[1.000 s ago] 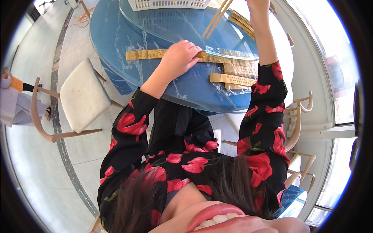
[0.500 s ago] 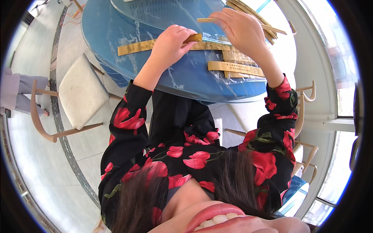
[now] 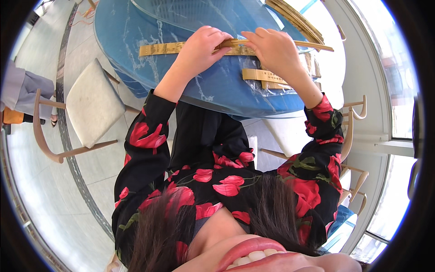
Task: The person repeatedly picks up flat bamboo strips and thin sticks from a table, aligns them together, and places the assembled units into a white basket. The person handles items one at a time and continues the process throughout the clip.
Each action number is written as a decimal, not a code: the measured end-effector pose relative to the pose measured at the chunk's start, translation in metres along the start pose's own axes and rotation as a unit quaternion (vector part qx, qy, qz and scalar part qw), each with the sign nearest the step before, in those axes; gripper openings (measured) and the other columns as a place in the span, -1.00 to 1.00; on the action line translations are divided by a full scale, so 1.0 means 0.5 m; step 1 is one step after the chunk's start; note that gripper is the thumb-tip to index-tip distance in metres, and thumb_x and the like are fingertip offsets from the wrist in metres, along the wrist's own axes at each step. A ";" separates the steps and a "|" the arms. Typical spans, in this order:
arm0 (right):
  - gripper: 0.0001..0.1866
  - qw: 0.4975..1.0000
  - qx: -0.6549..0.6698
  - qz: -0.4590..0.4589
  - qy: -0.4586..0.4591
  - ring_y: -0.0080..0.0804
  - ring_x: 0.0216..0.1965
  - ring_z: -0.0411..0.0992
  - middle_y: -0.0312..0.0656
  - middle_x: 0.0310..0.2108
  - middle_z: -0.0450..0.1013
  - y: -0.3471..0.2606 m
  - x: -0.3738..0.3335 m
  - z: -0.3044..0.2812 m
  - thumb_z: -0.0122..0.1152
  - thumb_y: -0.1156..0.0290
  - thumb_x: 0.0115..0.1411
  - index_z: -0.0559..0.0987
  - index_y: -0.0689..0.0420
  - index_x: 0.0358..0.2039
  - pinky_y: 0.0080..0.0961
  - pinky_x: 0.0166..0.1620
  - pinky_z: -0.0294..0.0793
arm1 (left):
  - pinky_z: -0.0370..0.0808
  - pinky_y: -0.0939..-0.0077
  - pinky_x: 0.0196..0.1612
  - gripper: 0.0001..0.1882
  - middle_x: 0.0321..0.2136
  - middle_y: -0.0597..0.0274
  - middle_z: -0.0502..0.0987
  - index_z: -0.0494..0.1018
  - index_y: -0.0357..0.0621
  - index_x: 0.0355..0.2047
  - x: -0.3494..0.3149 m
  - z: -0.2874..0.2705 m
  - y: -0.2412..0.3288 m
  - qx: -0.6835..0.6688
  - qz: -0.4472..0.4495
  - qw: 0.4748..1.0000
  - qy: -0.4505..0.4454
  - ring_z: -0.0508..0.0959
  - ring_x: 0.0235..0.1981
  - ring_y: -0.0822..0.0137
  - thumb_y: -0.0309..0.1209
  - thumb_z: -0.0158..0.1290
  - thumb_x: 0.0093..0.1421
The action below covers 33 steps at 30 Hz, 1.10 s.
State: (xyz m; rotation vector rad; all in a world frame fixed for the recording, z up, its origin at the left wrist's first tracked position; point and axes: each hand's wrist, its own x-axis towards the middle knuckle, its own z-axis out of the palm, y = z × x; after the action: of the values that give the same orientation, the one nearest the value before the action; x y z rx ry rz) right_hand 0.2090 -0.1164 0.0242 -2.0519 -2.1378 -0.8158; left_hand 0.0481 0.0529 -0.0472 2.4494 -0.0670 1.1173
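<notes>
My left hand (image 3: 201, 47) rests curled on a long tan paper sleeve (image 3: 158, 47) that lies across the blue table (image 3: 226, 93), pinching its right end. My right hand (image 3: 272, 50) is close beside it and grips a pair of thin wooden sticks (image 3: 312, 45). The sticks' left tips meet the sleeve between my two hands. Just below my right hand lie a few more tan sleeves (image 3: 258, 75). A bundle of wooden sticks (image 3: 294, 18) lies at the table's far right.
A clear plastic sheet covers the table. A wooden chair with a white cushion (image 3: 93, 106) stands at the left, more wooden chairs (image 3: 355, 113) at the right by a window. Another person's clothed legs (image 3: 22, 90) show at the left edge.
My right hand came down from the far side of the table with the sticks and now meets my left hand at the sleeve. My left hand stayed on the sleeve.
</notes>
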 end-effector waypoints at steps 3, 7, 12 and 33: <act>-0.71 1.000 0.008 0.002 0.003 -0.31 -0.34 0.57 -0.31 -0.42 0.54 -0.011 0.002 0.007 0.18 0.16 0.34 0.61 -0.03 -0.01 -0.37 -0.32 0.51 | 0.52 0.28 -0.02 -0.70 -0.25 0.19 0.60 0.59 -0.12 -0.09 -0.002 0.000 0.001 -0.008 -0.007 1.000 -0.005 0.54 -0.14 0.12 -0.47 0.27 0.12; -0.64 1.000 0.023 0.011 0.012 -0.28 -0.32 0.58 -0.27 -0.40 0.58 -0.022 -0.002 0.032 0.18 0.19 0.35 0.54 0.00 0.10 -0.35 -0.32 0.52 | 0.52 0.26 -0.03 -0.71 -0.26 0.17 0.59 0.57 -0.16 -0.13 -0.001 0.003 -0.002 -0.006 0.005 1.000 -0.004 0.54 -0.14 0.10 -0.46 0.27 0.12; -0.60 0.985 0.137 0.067 -0.075 -0.14 -0.28 0.58 -0.17 -0.38 0.60 -0.043 0.025 0.016 0.12 0.14 0.38 0.52 0.00 0.15 -0.28 -0.27 0.54 | 0.52 0.27 -0.02 -0.58 -0.21 0.15 0.58 0.47 -0.20 -0.05 -0.010 0.003 0.004 0.021 -0.003 1.000 0.002 0.54 -0.11 0.09 -0.48 0.31 0.07; -0.83 0.519 0.791 0.324 0.013 -0.76 -0.53 0.21 -0.42 -0.52 0.34 -0.214 0.045 -0.038 0.13 0.31 0.45 0.51 0.16 -0.18 -0.73 -0.53 0.12 | 0.49 0.33 0.13 -0.53 -0.38 0.38 0.43 0.39 -0.28 0.10 0.022 -0.067 0.138 -0.565 -0.256 0.761 0.189 0.52 -0.20 0.38 -0.12 -0.27 0.56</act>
State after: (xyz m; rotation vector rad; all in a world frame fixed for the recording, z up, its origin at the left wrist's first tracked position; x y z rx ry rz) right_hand 0.0998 -0.1004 0.0148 -1.2349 -0.8071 0.9454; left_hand 0.0165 0.0063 0.0059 1.0349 0.0466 0.8762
